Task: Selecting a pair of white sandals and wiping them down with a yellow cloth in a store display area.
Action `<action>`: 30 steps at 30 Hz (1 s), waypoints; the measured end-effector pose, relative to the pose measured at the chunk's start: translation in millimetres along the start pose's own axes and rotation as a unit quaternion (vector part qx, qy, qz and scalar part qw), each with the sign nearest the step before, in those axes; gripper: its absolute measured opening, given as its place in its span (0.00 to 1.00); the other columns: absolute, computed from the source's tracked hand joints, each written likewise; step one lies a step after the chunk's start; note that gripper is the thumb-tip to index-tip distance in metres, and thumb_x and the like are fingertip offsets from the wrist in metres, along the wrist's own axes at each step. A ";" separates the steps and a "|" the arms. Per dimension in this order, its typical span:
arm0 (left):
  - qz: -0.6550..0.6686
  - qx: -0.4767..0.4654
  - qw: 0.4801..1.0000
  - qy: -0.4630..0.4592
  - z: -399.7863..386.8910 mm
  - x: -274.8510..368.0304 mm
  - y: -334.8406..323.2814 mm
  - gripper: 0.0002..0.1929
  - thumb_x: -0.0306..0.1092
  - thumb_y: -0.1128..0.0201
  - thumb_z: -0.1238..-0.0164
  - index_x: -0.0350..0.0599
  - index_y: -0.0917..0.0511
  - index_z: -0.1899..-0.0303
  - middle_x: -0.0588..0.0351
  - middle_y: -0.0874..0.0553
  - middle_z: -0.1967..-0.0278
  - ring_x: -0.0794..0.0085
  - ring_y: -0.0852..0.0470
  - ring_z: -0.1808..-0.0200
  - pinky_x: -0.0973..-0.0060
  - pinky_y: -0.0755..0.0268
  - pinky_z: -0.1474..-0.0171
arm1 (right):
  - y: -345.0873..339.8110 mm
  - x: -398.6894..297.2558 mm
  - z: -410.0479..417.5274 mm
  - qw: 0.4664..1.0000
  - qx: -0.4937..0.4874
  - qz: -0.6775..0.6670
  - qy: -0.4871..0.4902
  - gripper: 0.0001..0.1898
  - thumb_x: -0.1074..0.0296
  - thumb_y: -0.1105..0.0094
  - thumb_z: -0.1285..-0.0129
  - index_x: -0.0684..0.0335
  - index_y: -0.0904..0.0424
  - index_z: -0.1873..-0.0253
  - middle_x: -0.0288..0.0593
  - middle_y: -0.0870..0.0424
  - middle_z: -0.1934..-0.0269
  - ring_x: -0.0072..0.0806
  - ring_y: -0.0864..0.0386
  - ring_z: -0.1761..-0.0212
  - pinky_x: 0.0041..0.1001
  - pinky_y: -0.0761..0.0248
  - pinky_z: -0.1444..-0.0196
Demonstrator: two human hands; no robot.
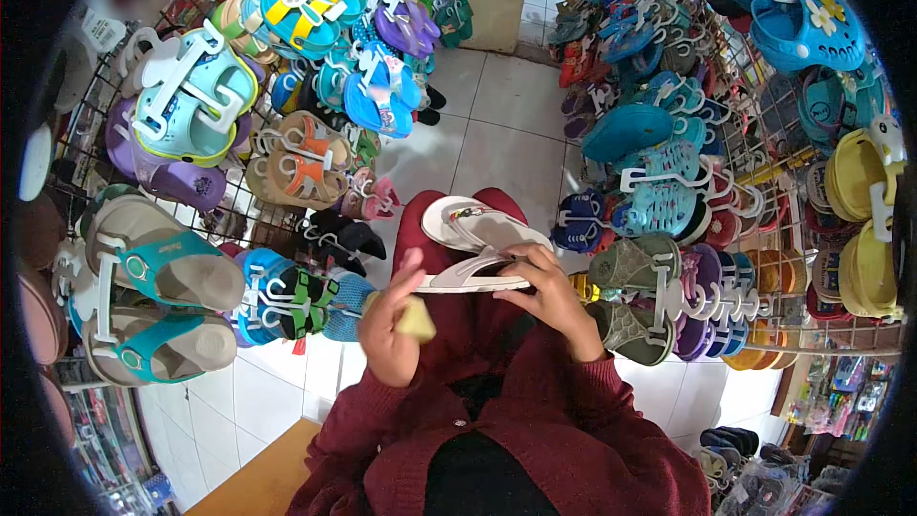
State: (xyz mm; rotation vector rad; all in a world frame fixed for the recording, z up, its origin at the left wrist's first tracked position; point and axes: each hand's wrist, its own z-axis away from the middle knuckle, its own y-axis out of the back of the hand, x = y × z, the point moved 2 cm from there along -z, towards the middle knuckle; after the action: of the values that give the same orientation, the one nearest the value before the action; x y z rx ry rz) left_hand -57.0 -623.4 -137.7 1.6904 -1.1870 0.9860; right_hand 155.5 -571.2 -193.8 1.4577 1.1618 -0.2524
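A white thong sandal (469,272) is gripped at its right end by my right hand (541,285), with the thumb below the sole and the fingers on top. Just beyond it, another white thong sandal (501,226) with a small coloured ornament on its strap lies on my lap. My left hand (392,322) is raised at the left end of the near sandal. It holds a pale yellow sponge-like block (415,320), slightly blurred, between palm and fingers. Whether my left fingertips touch the sandal, I cannot tell.
Wire racks hung with sandals and clogs stand close on both sides, including teal-strapped sandals (172,265) at left and olive sandals (634,301) at right. White floor tiles (501,100) run between them. A wooden surface (258,469) lies at lower left.
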 end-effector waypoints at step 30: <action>-0.289 -0.121 0.950 0.011 -7.1 -54.0 -21.6 0.14 0.36 0.40 0.41 0.40 0.22 0.56 0.49 0.22 0.57 0.56 0.25 0.54 0.60 0.35 0.46 | -0.7 4.3 2.7 1.000 0.010 -0.003 -0.008 0.14 0.63 0.32 0.53 0.59 0.23 0.62 0.42 0.26 0.51 0.41 0.29 0.49 0.34 0.34 0.49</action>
State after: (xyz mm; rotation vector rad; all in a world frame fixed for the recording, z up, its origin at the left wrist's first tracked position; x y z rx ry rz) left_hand -50.5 -595.5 -188.8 1.6753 -0.6909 0.4732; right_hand 158.2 -571.5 -198.1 1.4669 1.1531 -0.2795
